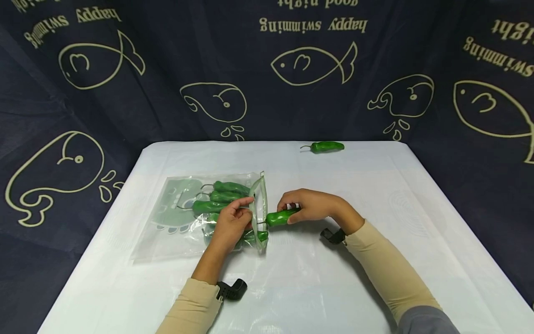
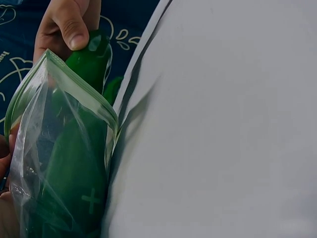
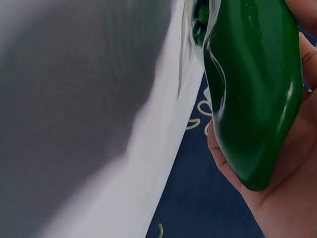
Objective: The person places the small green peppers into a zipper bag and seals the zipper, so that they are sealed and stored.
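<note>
A clear zip bag (image 1: pixel 171 197) with a green cartoon print lies flat on the left half of the table, its mouth facing right and held apart. Several green peppers (image 1: pixel 206 207) are inside it, and the tip of one (image 1: pixel 262 236) shows at the mouth. My left hand (image 1: pixel 231 225) pinches the bag's upper layer by the opening. With thumb and fingers, my right hand (image 1: pixel 310 205) grips another green pepper (image 1: pixel 277 218), its stem pointing into the mouth. In the right wrist view this pepper (image 3: pixel 255 99) lies along the palm, its tapered tip toward the wrist.
One more green pepper (image 1: pixel 328 146) lies at the table's far edge, right of centre. A white cloth covers the table (image 1: pixel 333 287). Dark blue fabric (image 1: pixel 267 111) with fish and whale drawings hangs behind and beside it.
</note>
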Demonstrator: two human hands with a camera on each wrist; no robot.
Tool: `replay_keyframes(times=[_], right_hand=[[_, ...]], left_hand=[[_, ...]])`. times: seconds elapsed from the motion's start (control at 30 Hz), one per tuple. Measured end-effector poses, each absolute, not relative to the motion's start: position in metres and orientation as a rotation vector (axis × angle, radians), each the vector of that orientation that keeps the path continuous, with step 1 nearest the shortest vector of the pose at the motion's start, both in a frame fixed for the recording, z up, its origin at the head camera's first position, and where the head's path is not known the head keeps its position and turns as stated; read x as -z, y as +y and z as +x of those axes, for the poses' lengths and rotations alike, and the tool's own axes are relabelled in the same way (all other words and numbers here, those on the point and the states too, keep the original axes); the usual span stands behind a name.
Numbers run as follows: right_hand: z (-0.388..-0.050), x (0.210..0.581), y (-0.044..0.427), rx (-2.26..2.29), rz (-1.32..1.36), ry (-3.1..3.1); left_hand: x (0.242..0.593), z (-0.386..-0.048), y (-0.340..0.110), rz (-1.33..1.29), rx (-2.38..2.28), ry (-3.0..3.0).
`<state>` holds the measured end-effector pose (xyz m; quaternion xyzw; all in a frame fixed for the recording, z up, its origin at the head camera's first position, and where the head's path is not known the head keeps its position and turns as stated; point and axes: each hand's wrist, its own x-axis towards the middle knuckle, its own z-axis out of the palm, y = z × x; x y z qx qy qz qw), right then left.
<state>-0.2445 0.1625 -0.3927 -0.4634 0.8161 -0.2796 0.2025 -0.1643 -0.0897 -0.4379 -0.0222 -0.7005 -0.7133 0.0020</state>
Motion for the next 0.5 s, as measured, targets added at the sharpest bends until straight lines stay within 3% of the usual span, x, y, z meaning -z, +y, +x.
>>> replay_keyframes(times=[0.5], right_hand=[[-0.241, 0.407, 0.141, 0.796, -1.382, 2.273]], left_hand=[[0.439, -0.164, -0.089, -0.088, 2.235, -2.177]])
